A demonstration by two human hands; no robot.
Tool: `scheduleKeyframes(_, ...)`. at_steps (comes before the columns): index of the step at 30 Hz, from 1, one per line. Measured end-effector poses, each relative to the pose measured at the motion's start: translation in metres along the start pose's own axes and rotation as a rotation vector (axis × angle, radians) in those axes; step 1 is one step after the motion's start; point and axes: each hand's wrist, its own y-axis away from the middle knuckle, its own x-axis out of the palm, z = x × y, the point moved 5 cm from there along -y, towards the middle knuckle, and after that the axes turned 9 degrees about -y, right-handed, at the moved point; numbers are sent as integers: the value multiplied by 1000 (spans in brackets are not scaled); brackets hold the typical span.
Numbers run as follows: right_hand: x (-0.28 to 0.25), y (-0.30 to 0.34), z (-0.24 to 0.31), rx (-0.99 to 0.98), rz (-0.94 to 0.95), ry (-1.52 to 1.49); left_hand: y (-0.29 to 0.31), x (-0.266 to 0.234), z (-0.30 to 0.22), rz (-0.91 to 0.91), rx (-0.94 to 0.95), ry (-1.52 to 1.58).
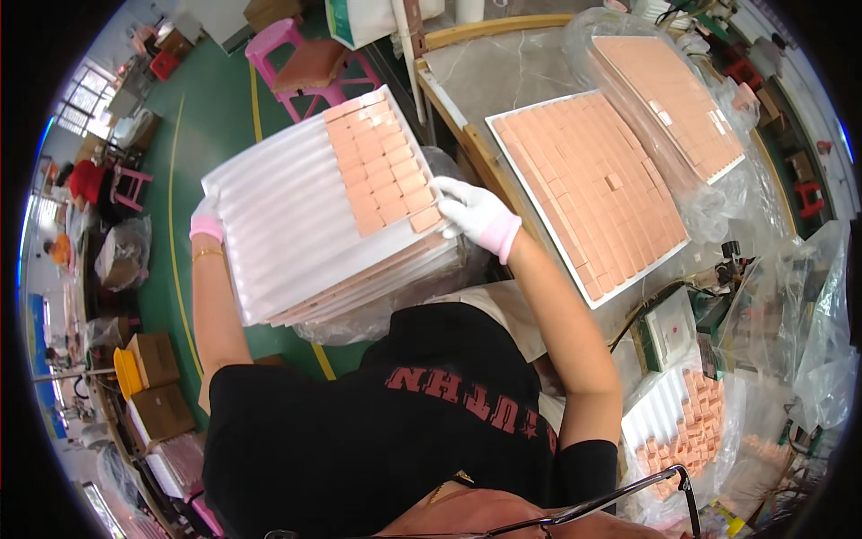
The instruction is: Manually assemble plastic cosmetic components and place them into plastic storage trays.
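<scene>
A white ridged tray (278,207) tilts in front of me, with several rows of small peach-coloured blocks (375,162) on its right part and bare grooves on the rest. At its left edge is my left hand (206,221), in a white glove with a pink cuff; its fingers are partly hidden by the tray, closed on that edge. My right hand (478,216), gloved alike, grips the right edge beside the blocks, thumb on top. Under this tray lies a stack of similar trays (377,286) with peach layers between; clear plastic wraps its lower part.
To the right, a tray full of peach blocks (584,189) lies on the worktable (503,76), with another full tray (669,103) on plastic beyond it. A partly filled tray (682,422) is at lower right. A pink stool (274,45) stands on the green floor (220,117).
</scene>
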Motion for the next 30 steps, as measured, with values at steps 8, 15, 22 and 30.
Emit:
scheduleKeyframes(8,1,-2,-6,-244,-340,549,-50,-19,17,-104,-70,-917)
scheduleKeyframes(15,11,-9,5,-330,-279,477,-104,-89,5,-291,36,-1422)
scheduleKeyframes(22,5,-12,-8,-261,-296,516,-12,-18,9,-281,-221,-670)
scheduleKeyframes(30,-11,-1,-11,-226,-376,543,-16,45,-17,161,870,-1974)
